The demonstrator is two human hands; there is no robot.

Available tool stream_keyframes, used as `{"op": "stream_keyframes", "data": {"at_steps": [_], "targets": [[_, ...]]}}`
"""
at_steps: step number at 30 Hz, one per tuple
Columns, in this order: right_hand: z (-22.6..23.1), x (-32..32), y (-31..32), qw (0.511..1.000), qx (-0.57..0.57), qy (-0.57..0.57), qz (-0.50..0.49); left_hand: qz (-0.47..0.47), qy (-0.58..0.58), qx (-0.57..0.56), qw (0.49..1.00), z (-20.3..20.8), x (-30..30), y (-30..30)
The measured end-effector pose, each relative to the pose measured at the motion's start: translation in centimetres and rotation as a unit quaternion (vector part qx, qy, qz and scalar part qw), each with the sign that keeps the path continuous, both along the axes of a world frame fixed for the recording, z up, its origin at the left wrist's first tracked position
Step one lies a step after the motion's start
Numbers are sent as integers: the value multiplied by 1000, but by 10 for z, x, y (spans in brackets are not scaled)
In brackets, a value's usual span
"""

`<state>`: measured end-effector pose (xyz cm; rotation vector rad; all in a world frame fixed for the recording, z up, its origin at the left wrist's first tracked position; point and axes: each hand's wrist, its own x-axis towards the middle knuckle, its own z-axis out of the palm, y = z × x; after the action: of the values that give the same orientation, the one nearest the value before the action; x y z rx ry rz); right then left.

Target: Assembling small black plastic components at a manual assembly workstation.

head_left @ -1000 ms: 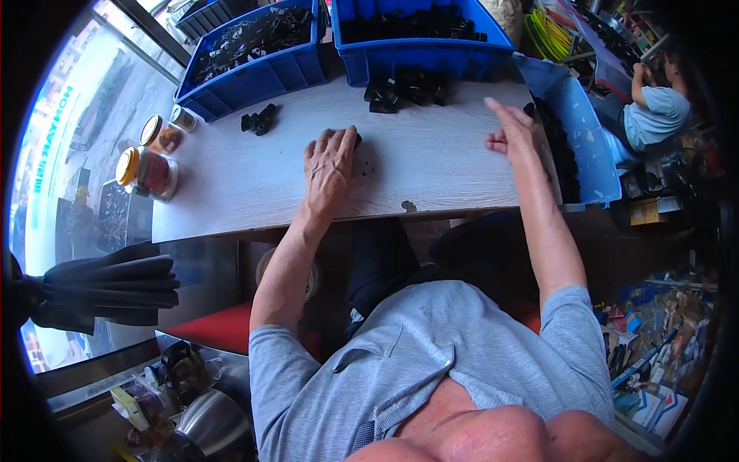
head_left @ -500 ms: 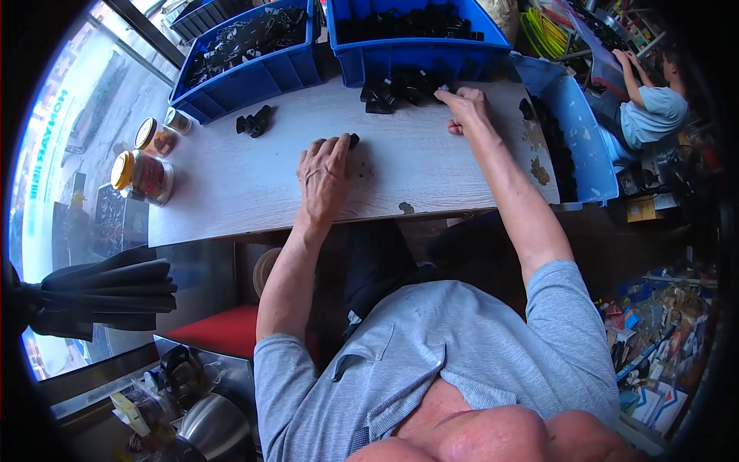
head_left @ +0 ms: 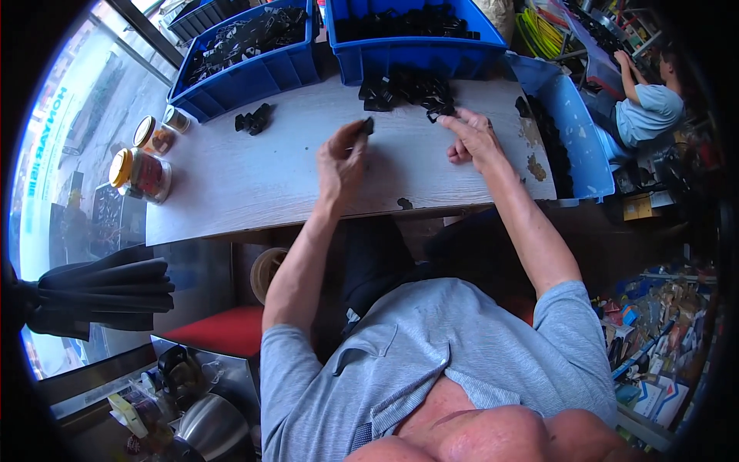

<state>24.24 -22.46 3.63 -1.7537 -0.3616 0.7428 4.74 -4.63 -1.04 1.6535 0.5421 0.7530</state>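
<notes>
My left hand point(head_left: 341, 163) is raised over the middle of the table, its thumb and fingers closed on a small black plastic part point(head_left: 368, 125). To the right, my right hand point(head_left: 474, 140) pinches another black piece, a clip-like frame point(head_left: 436, 116), at the near edge of a loose pile of black plastic parts point(head_left: 396, 86). The exact shape of the part in the left hand is too small to make out. A little group of similar black parts point(head_left: 252, 119) lies apart on the left side of the table.
Two blue bins, one with black and metallic pieces point(head_left: 254, 77), the other with black parts point(head_left: 419, 61), stand along the table's far edge. A light blue bin point(head_left: 591, 150) adjoins the right edge. Jars point(head_left: 146, 175) stand at left. Another person point(head_left: 650, 112) works at far right.
My left hand has lifted from the table and moved right, turning the black part upward. My right hand has drawn slightly back toward me, with a black clip-like piece now showing at its fingertips.
</notes>
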Motion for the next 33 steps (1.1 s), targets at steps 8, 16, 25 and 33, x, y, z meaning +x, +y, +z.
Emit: {"op": "stream_keyframes", "data": {"at_steps": [8, 16, 25, 33], "targets": [[-12, -21, 5, 994, 13, -57, 91, -102, -102, -162, 976, 0, 61, -40], [-12, -26, 6, 994, 3, -68, 89, -126, -140, -195, 962, -8, 55, -34], [-5, -30, 10, 990, -33, -106, 92, -35, -59, 85, 994, -8, 57, -43], [-6, -27, 18, 979, -78, -133, 136, -1, -60, 96, 993, -14, 57, -39]]}}
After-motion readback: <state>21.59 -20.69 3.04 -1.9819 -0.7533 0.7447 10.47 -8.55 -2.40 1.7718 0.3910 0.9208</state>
